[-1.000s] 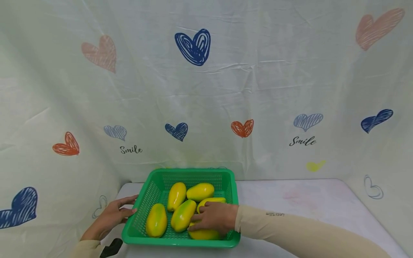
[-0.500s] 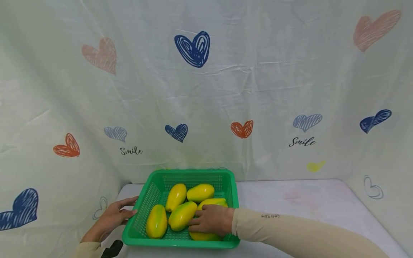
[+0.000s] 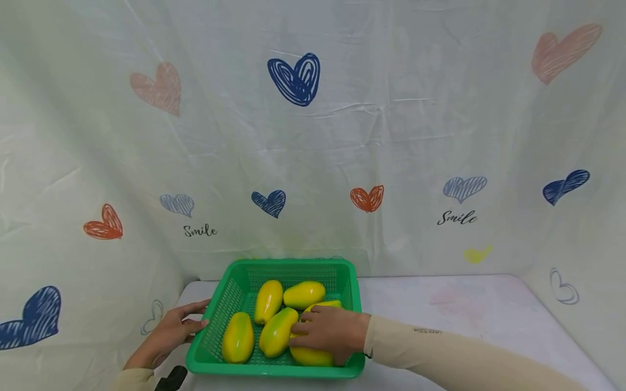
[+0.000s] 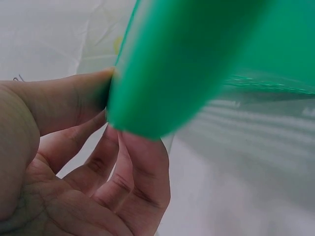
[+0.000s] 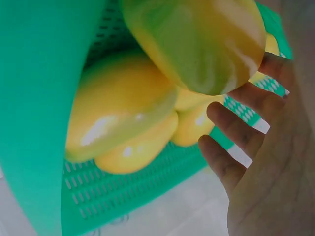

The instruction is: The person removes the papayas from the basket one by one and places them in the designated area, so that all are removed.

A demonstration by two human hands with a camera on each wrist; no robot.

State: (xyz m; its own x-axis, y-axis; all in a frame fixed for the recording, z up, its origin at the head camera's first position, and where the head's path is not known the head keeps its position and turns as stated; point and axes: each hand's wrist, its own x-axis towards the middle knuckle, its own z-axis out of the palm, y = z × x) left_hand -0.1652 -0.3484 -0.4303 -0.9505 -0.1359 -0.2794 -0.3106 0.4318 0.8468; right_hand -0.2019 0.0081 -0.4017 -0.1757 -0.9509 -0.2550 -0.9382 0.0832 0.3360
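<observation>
In the green basket on the bench, the right grip is resting, fingers spread, against a glossy yellow fruit, likely firm, slippery and best held round its middle, while the left grip is pinching the basket's rim.

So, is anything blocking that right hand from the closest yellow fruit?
Nothing visible. The right hand is inside the green basket, and in the right wrist view some fingers come up to the closest yellow fruit with nothing between.
</observation>
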